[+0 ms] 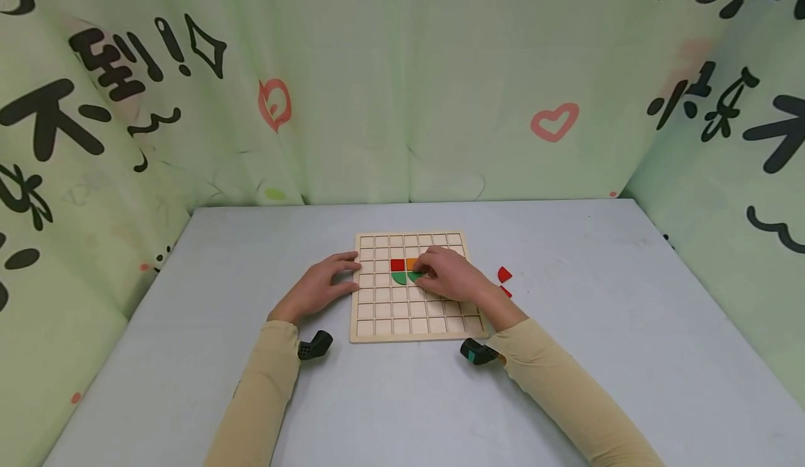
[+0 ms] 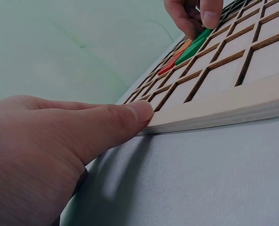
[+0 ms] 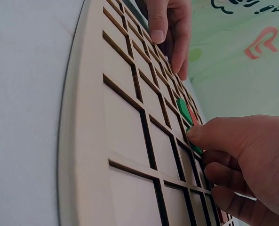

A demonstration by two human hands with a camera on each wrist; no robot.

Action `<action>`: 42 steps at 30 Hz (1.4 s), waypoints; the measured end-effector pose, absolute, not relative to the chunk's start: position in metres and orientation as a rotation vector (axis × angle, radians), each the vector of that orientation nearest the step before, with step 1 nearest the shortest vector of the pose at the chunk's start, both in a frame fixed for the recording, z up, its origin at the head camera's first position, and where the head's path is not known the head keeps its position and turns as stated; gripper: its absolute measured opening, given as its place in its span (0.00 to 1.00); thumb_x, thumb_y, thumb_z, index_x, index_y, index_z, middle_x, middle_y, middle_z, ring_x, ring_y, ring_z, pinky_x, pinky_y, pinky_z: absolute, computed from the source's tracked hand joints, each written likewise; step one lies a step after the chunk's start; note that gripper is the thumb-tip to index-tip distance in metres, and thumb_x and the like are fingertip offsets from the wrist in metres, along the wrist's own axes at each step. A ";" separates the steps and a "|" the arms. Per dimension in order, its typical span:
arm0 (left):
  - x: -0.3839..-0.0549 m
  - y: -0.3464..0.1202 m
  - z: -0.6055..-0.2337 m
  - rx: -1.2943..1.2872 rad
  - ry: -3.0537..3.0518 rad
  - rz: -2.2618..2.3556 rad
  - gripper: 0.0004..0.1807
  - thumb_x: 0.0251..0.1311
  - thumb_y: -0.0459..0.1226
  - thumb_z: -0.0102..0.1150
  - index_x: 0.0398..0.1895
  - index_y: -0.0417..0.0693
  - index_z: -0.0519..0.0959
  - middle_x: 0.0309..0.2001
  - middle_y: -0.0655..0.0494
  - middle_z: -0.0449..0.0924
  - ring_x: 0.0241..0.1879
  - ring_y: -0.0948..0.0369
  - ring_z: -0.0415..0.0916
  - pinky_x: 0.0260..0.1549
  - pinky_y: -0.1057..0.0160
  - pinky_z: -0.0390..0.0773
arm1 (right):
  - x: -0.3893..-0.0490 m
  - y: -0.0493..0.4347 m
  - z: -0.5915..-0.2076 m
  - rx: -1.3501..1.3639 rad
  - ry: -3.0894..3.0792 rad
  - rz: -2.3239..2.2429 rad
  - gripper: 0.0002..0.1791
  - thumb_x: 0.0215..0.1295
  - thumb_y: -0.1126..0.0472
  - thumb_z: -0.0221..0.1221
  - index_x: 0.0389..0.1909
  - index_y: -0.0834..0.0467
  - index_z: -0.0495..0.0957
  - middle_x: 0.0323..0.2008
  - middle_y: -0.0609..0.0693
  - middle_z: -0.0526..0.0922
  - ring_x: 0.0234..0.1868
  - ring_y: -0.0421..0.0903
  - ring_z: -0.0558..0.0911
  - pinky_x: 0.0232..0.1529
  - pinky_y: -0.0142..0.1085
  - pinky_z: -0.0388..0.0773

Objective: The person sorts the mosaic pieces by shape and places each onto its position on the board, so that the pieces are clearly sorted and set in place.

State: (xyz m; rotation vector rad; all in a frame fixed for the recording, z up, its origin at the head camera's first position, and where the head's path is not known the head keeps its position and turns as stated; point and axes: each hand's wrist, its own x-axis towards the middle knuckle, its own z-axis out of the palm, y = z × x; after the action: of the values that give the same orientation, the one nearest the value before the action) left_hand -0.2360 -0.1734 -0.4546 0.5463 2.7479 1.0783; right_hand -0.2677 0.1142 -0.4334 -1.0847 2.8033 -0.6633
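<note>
A wooden grid board (image 1: pixel 383 311) lies on the table. My left hand (image 1: pixel 319 286) rests at its left edge, fingers fairly straight, the thumb (image 2: pixel 140 111) touching the rim. Over the board's middle, my right hand (image 1: pixel 454 275) pinches a green quarter-round piece (image 1: pixel 413 277) in a cell, its thumb (image 3: pixel 195 133) against it. Left of that sits another green quarter-round piece (image 1: pixel 400 278). Behind these two are a red square piece (image 1: pixel 397 265) and an orange piece (image 1: pixel 411 263), partly covered by the right fingers.
Right of the board lie two red pieces, one rounded (image 1: pixel 504 274) and one partly behind the right wrist (image 1: pixel 506 291). A pale green printed curtain (image 1: pixel 409 103) surrounds the white table (image 1: pixel 566 257) at the back and sides.
</note>
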 end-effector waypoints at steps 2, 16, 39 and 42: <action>-0.235 -0.173 -0.454 0.544 2.748 1.076 0.25 0.64 0.42 0.63 0.62 0.42 0.76 0.71 0.50 0.63 0.71 0.49 0.57 0.69 0.49 0.61 | -0.267 0.114 -0.433 -1.073 2.805 -0.668 0.08 0.64 0.61 0.64 0.42 0.60 0.83 0.37 0.49 0.78 0.34 0.42 0.74 0.38 0.33 0.76; -0.236 -0.173 -0.455 0.539 2.752 1.071 0.25 0.64 0.43 0.63 0.62 0.43 0.75 0.72 0.51 0.62 0.72 0.50 0.57 0.69 0.49 0.60 | -0.265 0.111 -0.433 -1.034 2.824 -0.662 0.09 0.64 0.61 0.63 0.42 0.60 0.83 0.38 0.50 0.80 0.36 0.43 0.75 0.42 0.36 0.78; -0.237 -0.174 -0.457 0.553 2.751 1.085 0.25 0.64 0.42 0.63 0.62 0.42 0.75 0.71 0.50 0.63 0.71 0.50 0.57 0.69 0.49 0.61 | -0.263 0.141 -0.427 -0.887 2.785 -0.933 0.10 0.66 0.59 0.62 0.44 0.60 0.83 0.40 0.49 0.81 0.40 0.44 0.77 0.43 0.38 0.79; -0.236 -0.174 -0.457 0.558 2.750 1.087 0.25 0.64 0.42 0.63 0.62 0.42 0.75 0.71 0.50 0.63 0.71 0.49 0.57 0.69 0.49 0.61 | -0.261 0.157 -0.424 -0.802 2.790 -0.989 0.10 0.67 0.59 0.62 0.45 0.59 0.82 0.42 0.49 0.81 0.41 0.45 0.78 0.45 0.40 0.80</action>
State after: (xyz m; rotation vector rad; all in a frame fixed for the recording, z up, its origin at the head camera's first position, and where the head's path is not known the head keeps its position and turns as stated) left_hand -0.2364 -0.1744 -0.4568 0.5577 2.7504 1.0867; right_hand -0.2606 0.1574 -0.4243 -0.8019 2.7900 -0.9893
